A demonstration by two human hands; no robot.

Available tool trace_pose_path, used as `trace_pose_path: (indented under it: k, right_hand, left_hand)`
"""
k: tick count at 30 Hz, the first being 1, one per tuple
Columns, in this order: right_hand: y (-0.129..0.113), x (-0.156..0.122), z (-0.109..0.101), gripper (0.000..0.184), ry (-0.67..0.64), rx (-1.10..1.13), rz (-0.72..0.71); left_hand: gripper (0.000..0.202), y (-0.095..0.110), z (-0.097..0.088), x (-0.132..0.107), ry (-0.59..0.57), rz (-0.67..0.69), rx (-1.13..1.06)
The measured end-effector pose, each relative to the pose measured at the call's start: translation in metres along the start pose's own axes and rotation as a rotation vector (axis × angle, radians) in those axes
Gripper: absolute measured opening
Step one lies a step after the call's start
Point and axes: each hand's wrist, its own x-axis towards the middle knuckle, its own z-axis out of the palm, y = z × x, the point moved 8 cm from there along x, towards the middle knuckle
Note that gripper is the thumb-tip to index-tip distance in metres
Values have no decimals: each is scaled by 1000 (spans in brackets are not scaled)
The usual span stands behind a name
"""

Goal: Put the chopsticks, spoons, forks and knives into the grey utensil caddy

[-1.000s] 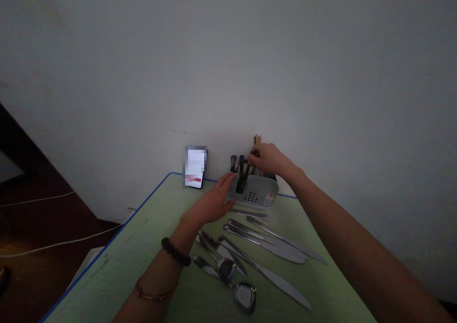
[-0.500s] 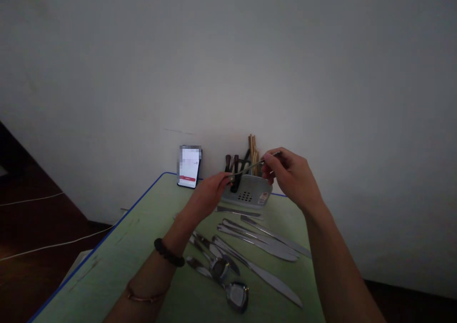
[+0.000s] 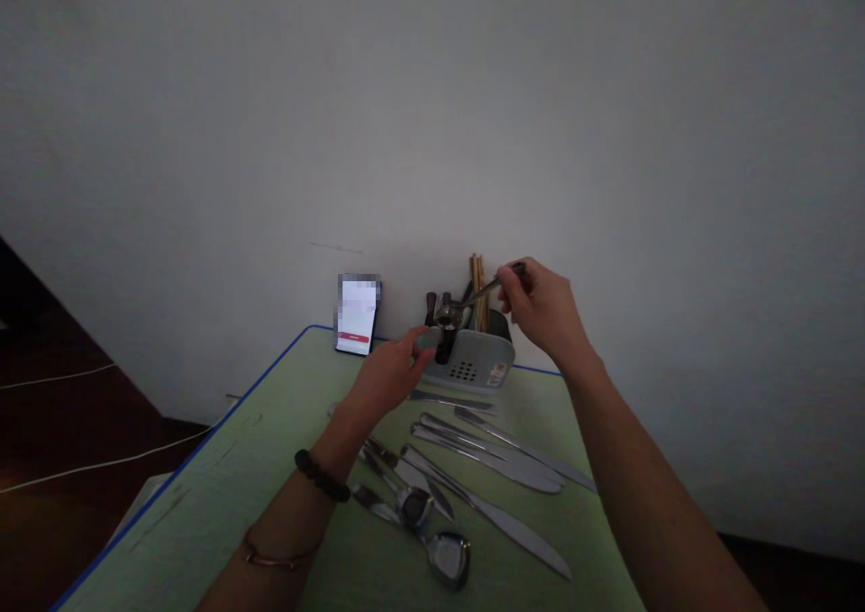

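Note:
My right hand (image 3: 541,306) pinches a metal spoon (image 3: 481,293) by its handle, above the grey cutlery holder (image 3: 483,360). The spoon's bowl points down to the left, over the holder's left part, in front of dark-handled cutlery (image 3: 431,306). With fingers and thumb closed around the holder's left end, my left hand (image 3: 388,373) grips it and hides part of that side. Wooden chopsticks (image 3: 478,287) stand upright in the holder. Below it, several table knives (image 3: 487,445) lie on the table, and two spoons (image 3: 448,558) are nearer to me.
A lit phone (image 3: 358,315) leans on the wall (image 3: 432,125) at the back left of the green table (image 3: 284,387). The table has a blue edge (image 3: 223,414). A white cable (image 3: 114,461) runs at the left.
My right hand has moved slightly up, turning the spoon so its bowl shows over the holder. My left hand has let go of the spoon's other end and now grips the holder.

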Motion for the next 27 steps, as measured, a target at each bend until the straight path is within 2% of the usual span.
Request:
trace_pose_path:
  k: [4, 7, 11, 16, 20, 24, 27]
  right_hand:
    - [4, 9, 61, 24, -409, -336, -72]
    - [12, 13, 92, 23, -528, -385, -86]
    - [19, 15, 111, 19, -595, -415, -86]
    - [19, 15, 113, 23, -561, -456, -45]
    - [15, 12, 105, 29, -476, -445, -26]
    - [6, -5, 83, 33, -354, -383, -40]
    - [3, -35, 55, 29, -189, -183, -27]
  left_hand:
    - [44, -2, 6, 0, -62, -3, 96]
    - [44, -5, 8, -1, -82, -16, 133]
    - [47, -6, 12, -1, -128, -33, 148]
    - [50, -5, 14, -1, -161, -24, 160]
    - [50, -6, 14, -1, -165, -22, 160]
    - [51, -5, 14, -2, -177, -20, 172]
    - [50, -5, 14, -5, -199, -16, 189]
